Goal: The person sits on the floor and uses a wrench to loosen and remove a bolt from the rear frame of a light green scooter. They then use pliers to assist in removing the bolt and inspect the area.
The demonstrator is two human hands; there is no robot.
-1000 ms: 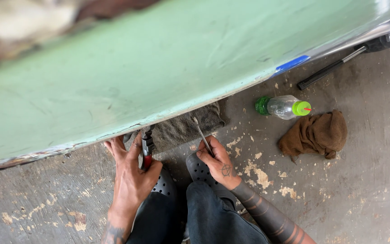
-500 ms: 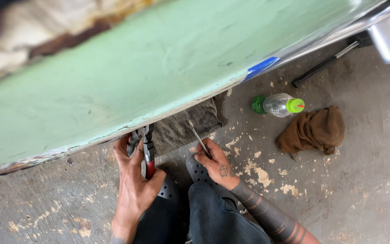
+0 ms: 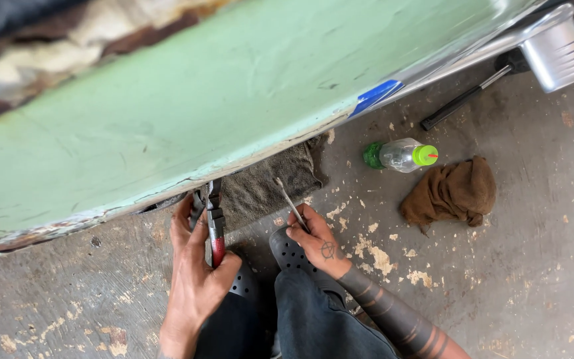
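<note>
Since a second ago, left hand has brought red-handled pliers up to the green panel's lower lip, closed around the handles. Right hand pinches a thin metal rod over the grey rag. Best done, I judge, by gripping the lip squarely and levering gently.

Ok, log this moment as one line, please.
left hand: grips red-handled pliers at green panel edge | right hand: holds thin metal rod | nearby: bottle, brown rag
</note>
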